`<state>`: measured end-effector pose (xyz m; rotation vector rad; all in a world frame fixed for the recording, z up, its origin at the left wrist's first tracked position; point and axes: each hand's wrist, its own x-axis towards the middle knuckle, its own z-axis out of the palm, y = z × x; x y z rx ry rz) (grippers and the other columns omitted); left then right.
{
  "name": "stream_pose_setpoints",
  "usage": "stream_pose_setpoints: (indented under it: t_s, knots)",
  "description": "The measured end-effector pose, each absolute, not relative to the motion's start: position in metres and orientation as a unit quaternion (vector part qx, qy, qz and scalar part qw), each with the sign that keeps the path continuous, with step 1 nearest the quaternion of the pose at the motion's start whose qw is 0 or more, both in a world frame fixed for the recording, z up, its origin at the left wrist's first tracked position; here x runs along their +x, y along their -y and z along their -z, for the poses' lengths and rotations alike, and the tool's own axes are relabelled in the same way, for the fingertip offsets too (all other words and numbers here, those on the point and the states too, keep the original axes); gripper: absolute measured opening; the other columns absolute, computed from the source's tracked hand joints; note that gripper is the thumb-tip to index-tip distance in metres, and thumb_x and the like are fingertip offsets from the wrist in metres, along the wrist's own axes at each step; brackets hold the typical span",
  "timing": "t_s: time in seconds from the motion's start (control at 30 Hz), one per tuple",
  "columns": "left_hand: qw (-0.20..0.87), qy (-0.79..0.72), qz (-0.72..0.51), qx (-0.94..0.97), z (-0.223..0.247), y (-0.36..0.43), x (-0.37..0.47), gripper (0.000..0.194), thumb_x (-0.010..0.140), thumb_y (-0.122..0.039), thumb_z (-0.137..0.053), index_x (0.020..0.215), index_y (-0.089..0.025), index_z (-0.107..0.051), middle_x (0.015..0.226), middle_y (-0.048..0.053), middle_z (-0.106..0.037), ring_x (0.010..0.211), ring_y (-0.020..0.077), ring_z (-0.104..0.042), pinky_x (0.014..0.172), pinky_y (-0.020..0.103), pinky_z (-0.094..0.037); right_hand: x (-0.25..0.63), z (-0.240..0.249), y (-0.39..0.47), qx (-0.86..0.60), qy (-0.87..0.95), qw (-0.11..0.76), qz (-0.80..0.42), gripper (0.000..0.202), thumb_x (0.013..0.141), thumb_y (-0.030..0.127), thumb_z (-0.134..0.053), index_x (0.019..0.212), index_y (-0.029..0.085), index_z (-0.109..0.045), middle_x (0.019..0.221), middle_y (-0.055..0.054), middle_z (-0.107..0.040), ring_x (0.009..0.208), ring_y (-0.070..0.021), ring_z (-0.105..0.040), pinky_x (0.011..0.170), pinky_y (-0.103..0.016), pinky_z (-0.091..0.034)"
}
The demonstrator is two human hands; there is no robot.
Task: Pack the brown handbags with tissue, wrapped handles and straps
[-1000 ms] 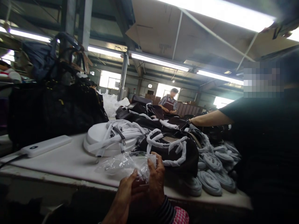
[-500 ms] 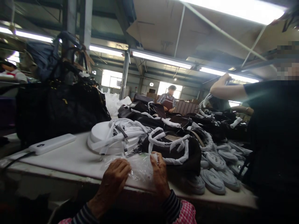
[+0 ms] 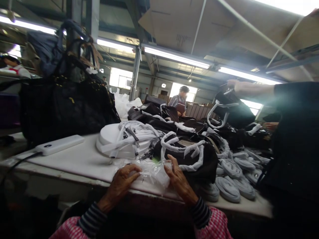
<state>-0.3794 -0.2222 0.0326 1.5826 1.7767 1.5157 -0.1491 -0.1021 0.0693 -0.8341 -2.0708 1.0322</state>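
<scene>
A crumpled clear plastic bag [image 3: 154, 174] lies at the front of the table between my two hands. My left hand [image 3: 122, 184] is closed on the bag's left side, thumb and forefinger close together. On the bag's right side, my right hand [image 3: 179, 179] touches the plastic with its fingers stretched and apart. Just beyond sits a dark handbag [image 3: 209, 159] with handles wrapped in white. To its left is a white round stack [image 3: 109, 142] topped with white-wrapped straps [image 3: 139, 131] with metal clips.
Coiled grey straps [image 3: 228, 189] lie at the right. A white power bank [image 3: 59, 145] with a black cable and a large black bag [image 3: 67, 109] stand left. More dark bags [image 3: 159, 124] are heaped behind. A co-worker in black [image 3: 294, 139] holds up a bag at right.
My right hand has opened out, its fingers spreading on the plastic, and my hands are slightly farther apart. The co-worker at right has lifted a dark bag with white-wrapped handles.
</scene>
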Motion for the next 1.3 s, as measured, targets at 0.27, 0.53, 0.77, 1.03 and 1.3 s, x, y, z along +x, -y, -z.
stream_pose_setpoints:
  t_s: [0.27, 0.53, 0.77, 1.03, 1.3]
  knots:
    - [0.224, -0.6, -0.547, 0.539, -0.032, 0.223, -0.382, 0.024, 0.082, -0.042, -0.065, 0.089, -0.022, -0.075, 0.098, 0.003, -0.077, 0.101, 0.0273, -0.068, 0.095, 0.035, -0.044, -0.109, -0.056, 0.154, -0.252, 0.87, 0.424, -0.018, 0.039, 0.102, 0.021, -0.048, 0.141, 0.022, -0.052, 0.141, -0.013, -0.059, 0.129, -0.0269, -0.058, 0.104, -0.042, -0.053]
    - [0.245, -0.564, -0.574, 0.541, -0.024, 0.221, -0.386, 0.02, 0.083, -0.04, -0.07, 0.09, -0.021, -0.076, 0.1, 0.004, -0.077, 0.103, 0.0264, -0.066, 0.099, 0.035, -0.043, -0.14, -0.072, 0.14, -0.086, 0.969, 0.202, 0.117, 0.014, 0.099, 0.018, -0.059, 0.111, 0.017, -0.065, 0.114, -0.008, -0.068, 0.107, -0.0266, -0.058, 0.088, -0.04, -0.046]
    - [0.259, -0.564, -0.575, 0.533, -0.031, 0.22, -0.384, 0.023, 0.084, -0.042, -0.07, 0.089, -0.02, -0.076, 0.095, 0.004, -0.076, 0.098, 0.0265, -0.065, 0.093, 0.035, -0.044, -0.152, -0.065, 0.111, -0.088, 0.982, 0.135, 0.099, 0.026, 0.102, 0.021, -0.053, 0.128, 0.02, -0.058, 0.115, -0.007, -0.065, 0.101, -0.0228, -0.054, 0.084, -0.036, -0.04]
    - [0.262, -0.564, -0.595, 0.509, -0.033, 0.222, -0.383, 0.022, 0.08, -0.04, -0.072, 0.089, -0.02, -0.077, 0.096, 0.004, -0.077, 0.1, 0.0263, -0.066, 0.097, 0.035, -0.045, -0.159, -0.067, 0.1, -0.136, 0.986, 0.083, 0.042, 0.014, 0.101, 0.018, -0.053, 0.109, 0.019, -0.064, 0.109, -0.005, -0.064, 0.098, -0.0218, -0.05, 0.085, -0.035, -0.041]
    - [0.278, -0.548, -0.58, 0.535, -0.035, 0.228, -0.385, 0.016, 0.08, -0.034, -0.072, 0.087, -0.021, -0.078, 0.098, 0.005, -0.077, 0.104, 0.0269, -0.067, 0.1, 0.038, -0.044, -0.169, -0.059, 0.097, -0.174, 0.98, 0.08, 0.049, 0.019, 0.099, 0.02, -0.052, 0.112, 0.02, -0.066, 0.114, -0.008, -0.065, 0.106, -0.0242, -0.052, 0.083, -0.036, -0.045]
